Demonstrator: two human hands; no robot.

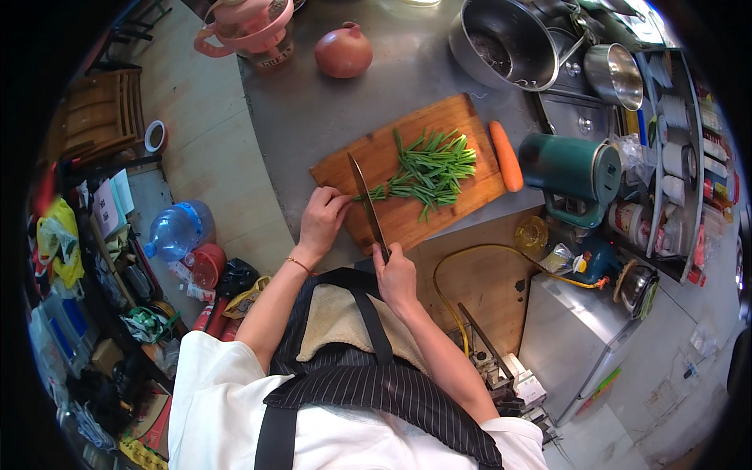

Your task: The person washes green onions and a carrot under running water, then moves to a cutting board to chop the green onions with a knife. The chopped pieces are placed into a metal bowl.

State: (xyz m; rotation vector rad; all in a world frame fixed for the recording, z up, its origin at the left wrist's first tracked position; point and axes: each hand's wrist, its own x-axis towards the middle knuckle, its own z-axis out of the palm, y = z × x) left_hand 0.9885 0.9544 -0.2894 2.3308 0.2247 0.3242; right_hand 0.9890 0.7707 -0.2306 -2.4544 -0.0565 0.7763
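Observation:
My right hand (395,275) grips the handle of a kitchen knife (368,202), its blade pointing away from me over the left part of a wooden cutting board (352,158). At the board's left edge, my left hand (323,216) pinches the ends of a few green stalks (359,198), which the blade crosses close to the fingertips. Right of the knife lies a loose pile of cut green stalks (437,167), perhaps garlic scapes or chives. A peeled-looking orange carrot (506,157) rests on the metal counter beside the board's right edge.
An onion (343,51) and a pink-topped container (258,35) stand beyond the board. Toward the right are a deep pot (505,44), a small steel bowl (613,76), a green electric kettle (564,173) and a dish rack (675,158). A yellow hose (437,276) hangs below the counter's edge.

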